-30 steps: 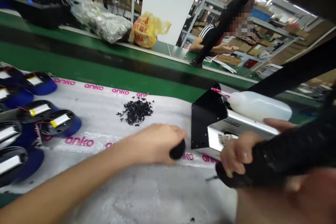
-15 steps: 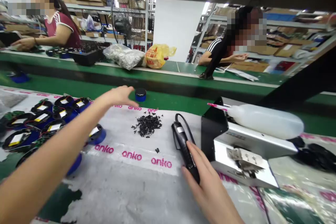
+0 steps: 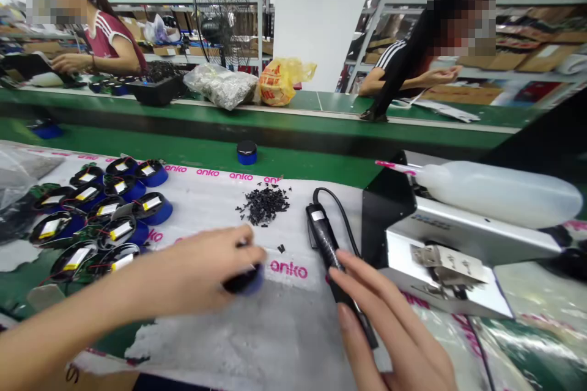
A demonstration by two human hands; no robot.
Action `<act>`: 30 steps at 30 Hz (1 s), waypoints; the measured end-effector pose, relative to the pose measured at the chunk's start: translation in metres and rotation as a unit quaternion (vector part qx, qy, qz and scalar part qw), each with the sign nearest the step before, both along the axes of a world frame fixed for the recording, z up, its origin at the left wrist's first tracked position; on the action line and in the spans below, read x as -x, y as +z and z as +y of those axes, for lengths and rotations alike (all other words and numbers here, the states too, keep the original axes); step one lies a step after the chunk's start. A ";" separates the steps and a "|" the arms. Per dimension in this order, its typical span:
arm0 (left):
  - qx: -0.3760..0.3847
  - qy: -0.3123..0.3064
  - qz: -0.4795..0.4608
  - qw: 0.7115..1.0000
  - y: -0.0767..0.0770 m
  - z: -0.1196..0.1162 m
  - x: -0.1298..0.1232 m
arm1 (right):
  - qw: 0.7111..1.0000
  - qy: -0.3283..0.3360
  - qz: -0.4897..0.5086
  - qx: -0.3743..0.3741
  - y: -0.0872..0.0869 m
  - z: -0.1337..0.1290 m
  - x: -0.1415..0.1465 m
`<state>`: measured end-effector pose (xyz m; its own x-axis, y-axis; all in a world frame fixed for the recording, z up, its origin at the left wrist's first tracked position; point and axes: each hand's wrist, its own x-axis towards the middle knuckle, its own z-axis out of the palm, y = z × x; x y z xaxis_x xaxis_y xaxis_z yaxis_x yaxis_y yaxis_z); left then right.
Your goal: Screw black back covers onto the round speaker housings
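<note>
My left hand, blurred by motion, has its fingers closed round a round black-and-blue housing above the white sheet. Much of that housing is hidden behind the fingers. On the right, my right hand has thumb and fingers loosely around a black corded electric screwdriver, which lies on the sheet. Between the hands and farther back is a pile of small black pieces, with a stray piece nearer me. Open round blue housings with wires and white-and-yellow batteries stand grouped at left.
A closed blue-and-black round unit sits on the green strip behind the sheet. At right, a translucent bottle lies on a metal-and-black device. Two people work across the bench, near a yellow bag.
My left hand has come back from beside the closed unit toward me and now holds a housing. My right hand's fingers are more stretched on the screwdriver. The view has shifted slightly.
</note>
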<state>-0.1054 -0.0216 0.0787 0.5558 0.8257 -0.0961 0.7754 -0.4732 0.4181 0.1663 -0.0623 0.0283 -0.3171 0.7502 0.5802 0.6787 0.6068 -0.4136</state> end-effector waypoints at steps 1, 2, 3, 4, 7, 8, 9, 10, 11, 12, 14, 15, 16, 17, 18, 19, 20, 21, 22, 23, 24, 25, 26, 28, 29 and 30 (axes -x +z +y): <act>0.027 -0.055 0.016 0.998 -0.002 -0.004 -0.019 | 1.000 0.008 0.004 0.005 0.000 -0.003 0.000; 0.033 -0.088 0.020 0.995 -0.005 -0.007 -0.035 | 1.000 0.012 0.006 0.011 -0.001 -0.005 0.000; 0.038 -0.111 0.015 0.993 -0.009 -0.008 -0.048 | 1.000 0.011 0.010 0.014 -0.003 -0.007 -0.001; 0.044 -0.119 -0.003 0.992 -0.012 -0.006 -0.055 | 1.000 0.005 0.013 0.019 -0.006 -0.008 -0.002; 0.076 -0.107 -0.091 0.987 -0.020 0.010 -0.047 | 0.999 -0.015 0.013 0.031 -0.012 -0.008 -0.009; 0.069 -0.085 -0.111 0.988 -0.023 0.018 -0.038 | 0.999 -0.017 0.011 0.030 -0.013 -0.008 -0.009; 0.043 -0.054 -0.120 0.990 -0.027 0.026 -0.028 | 1.000 -0.015 0.006 0.024 -0.013 -0.008 -0.007; 0.007 -0.015 -0.111 0.994 -0.032 0.034 -0.020 | 1.000 -0.003 -0.006 0.015 -0.013 -0.008 -0.002; -0.024 0.019 -0.100 0.994 -0.038 0.040 -0.013 | 1.000 0.014 -0.025 0.004 -0.014 -0.007 0.006; -0.049 0.046 -0.088 0.994 -0.045 0.045 -0.009 | 0.998 0.032 -0.047 -0.009 -0.015 -0.006 0.016; -0.064 0.077 -0.070 0.992 -0.060 0.050 -0.008 | 0.993 0.059 -0.100 -0.018 -0.022 -0.002 0.039; -0.066 0.087 -0.065 0.992 -0.066 0.050 -0.010 | 0.991 0.059 -0.120 -0.015 -0.026 0.000 0.051; -0.067 0.097 -0.063 0.991 -0.072 0.049 -0.012 | 0.990 0.054 -0.129 -0.015 -0.030 0.002 0.060; -0.068 0.107 -0.065 0.990 -0.077 0.048 -0.015 | 0.990 0.049 -0.132 -0.015 -0.034 0.004 0.068; -0.067 0.117 -0.071 0.988 -0.080 0.046 -0.017 | 0.990 0.050 -0.133 -0.016 -0.037 0.005 0.072; -0.065 0.127 -0.081 0.986 -0.082 0.045 -0.018 | 0.990 0.056 -0.127 -0.016 -0.038 0.006 0.073; -0.060 0.135 -0.096 0.984 -0.084 0.044 -0.020 | 0.991 0.067 -0.112 -0.012 -0.038 0.007 0.072; -0.055 0.143 -0.116 0.981 -0.084 0.042 -0.021 | 0.992 0.081 -0.093 0.001 -0.036 0.008 0.069; -0.047 0.149 -0.140 0.978 -0.084 0.041 -0.021 | 0.993 0.091 -0.068 0.022 -0.033 0.008 0.064; -0.038 0.154 -0.168 0.973 -0.083 0.040 -0.022 | 0.994 0.095 -0.038 0.047 -0.030 0.008 0.060; -0.026 0.157 -0.200 0.967 -0.082 0.039 -0.023 | 0.992 0.094 -0.007 0.080 -0.026 0.007 0.055; -0.010 0.161 -0.235 0.958 -0.080 0.037 -0.024 | 0.989 0.084 0.024 0.116 -0.022 0.007 0.051; 0.011 0.164 -0.272 0.948 -0.079 0.036 -0.024 | 0.984 0.068 0.050 0.156 -0.019 0.007 0.049; 0.072 0.170 -0.346 0.920 -0.077 0.034 -0.024 | 0.970 0.021 0.101 0.222 -0.015 0.008 0.046; 0.110 0.172 -0.379 0.902 -0.077 0.033 -0.024 | 0.962 -0.007 0.129 0.239 -0.014 0.010 0.046; 0.149 0.172 -0.409 0.883 -0.078 0.032 -0.024 | 0.956 -0.030 0.159 0.246 -0.013 0.013 0.046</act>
